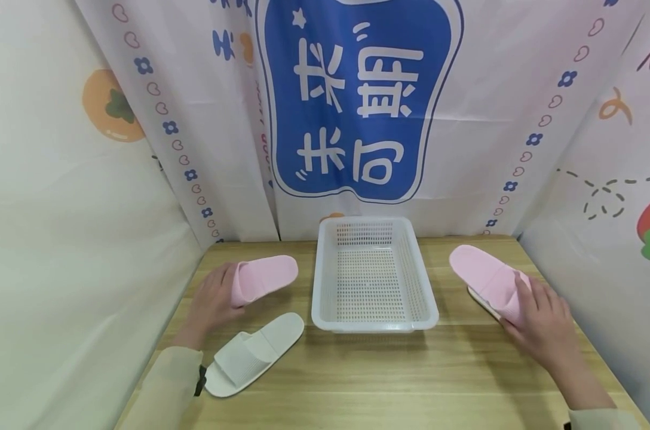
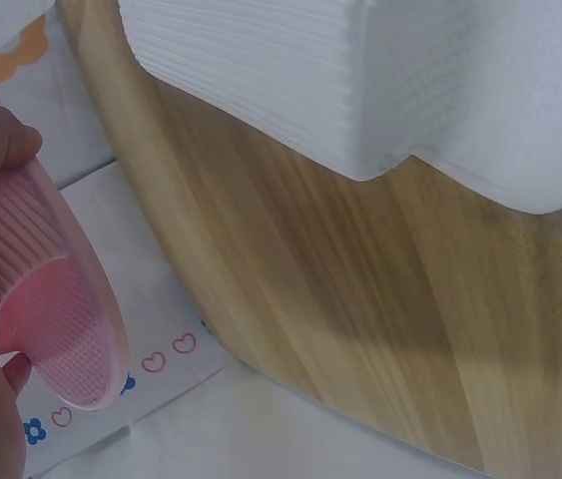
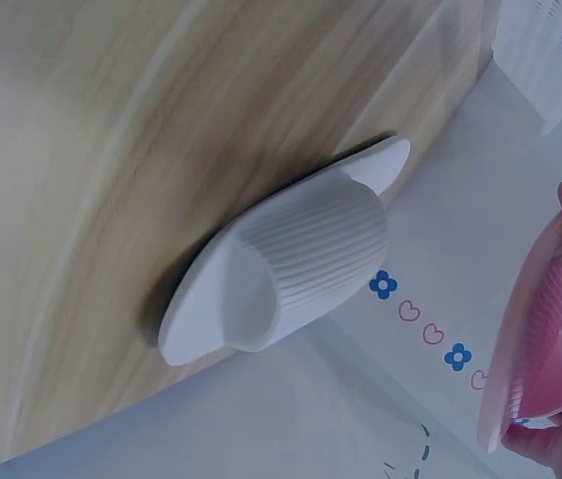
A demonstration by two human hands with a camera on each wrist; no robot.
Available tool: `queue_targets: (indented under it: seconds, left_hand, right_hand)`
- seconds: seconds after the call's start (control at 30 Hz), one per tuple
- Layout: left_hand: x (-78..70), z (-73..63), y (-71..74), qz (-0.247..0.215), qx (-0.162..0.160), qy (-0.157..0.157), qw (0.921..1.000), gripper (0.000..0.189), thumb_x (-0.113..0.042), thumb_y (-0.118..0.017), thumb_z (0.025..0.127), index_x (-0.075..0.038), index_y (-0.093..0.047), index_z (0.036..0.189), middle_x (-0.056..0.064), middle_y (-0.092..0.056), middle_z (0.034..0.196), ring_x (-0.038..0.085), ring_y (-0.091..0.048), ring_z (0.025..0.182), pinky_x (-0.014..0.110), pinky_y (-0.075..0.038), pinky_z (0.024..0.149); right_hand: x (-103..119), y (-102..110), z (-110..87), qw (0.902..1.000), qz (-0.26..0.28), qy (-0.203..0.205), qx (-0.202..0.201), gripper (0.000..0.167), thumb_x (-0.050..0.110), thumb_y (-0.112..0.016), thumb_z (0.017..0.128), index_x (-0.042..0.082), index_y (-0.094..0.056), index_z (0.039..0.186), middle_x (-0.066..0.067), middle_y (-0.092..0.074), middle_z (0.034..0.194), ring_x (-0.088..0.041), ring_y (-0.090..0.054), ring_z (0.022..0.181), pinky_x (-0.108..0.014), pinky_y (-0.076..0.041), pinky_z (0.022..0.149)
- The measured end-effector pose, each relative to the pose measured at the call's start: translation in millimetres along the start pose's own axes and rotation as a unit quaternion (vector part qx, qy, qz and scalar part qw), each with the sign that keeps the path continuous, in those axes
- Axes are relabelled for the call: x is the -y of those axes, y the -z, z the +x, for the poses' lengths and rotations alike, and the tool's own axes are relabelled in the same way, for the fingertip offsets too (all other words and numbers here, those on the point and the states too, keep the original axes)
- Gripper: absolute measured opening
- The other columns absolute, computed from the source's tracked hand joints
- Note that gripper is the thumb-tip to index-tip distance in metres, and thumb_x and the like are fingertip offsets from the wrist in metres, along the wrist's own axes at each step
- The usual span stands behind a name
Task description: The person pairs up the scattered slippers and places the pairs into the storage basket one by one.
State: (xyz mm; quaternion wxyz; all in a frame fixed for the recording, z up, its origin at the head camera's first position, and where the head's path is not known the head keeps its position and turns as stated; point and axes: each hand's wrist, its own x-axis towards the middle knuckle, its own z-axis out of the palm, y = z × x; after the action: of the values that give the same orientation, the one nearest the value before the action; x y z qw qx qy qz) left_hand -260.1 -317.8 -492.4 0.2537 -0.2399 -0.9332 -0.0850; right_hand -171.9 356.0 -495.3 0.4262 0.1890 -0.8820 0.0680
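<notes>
At the left of the table, my left hand (image 1: 213,298) grips a pink slipper (image 1: 271,273) by its strap end, with the toe pointing toward the middle. A white slipper (image 1: 282,334) lies flat just in front of that hand. On the right side, my right hand (image 1: 545,322) grips another pink slipper (image 1: 478,269) around its strap. Below this one, a second white slipper (image 3: 320,249) rests on the table; the right wrist view shows a gap between the two. From the head view, the pink slipper hides most of the lower white one.
A white perforated plastic basket (image 1: 428,298) stands mid-table toward the back, between the two hands. The wooden table (image 1: 379,382) meets a printed cloth (image 1: 465,179) at its rear edge, and pale cloth walls stand on both sides.
</notes>
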Motion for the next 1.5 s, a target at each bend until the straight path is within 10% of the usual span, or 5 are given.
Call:
queue_targets:
  seconds: [1.5]
  left_hand:
    - [-39.1, 40.6, 15.2, 0.012, -0.005, -0.077, 0.9969, 0.108, -0.034, -0.087, 0.050, 0.002, -0.040, 0.140, 0.024, -0.048, 0.131, 0.042, -0.047, 0.118, 0.057, -0.040, 0.100]
  right_hand:
    - [4, 16, 56.4, 0.9951, 0.016, 0.091, 0.034, 0.078, 0.057, -0.031, 0.093, -0.003, -0.046, 0.138, -0.034, -0.046, 0.130, -0.056, -0.043, 0.112, -0.068, -0.037, 0.082]
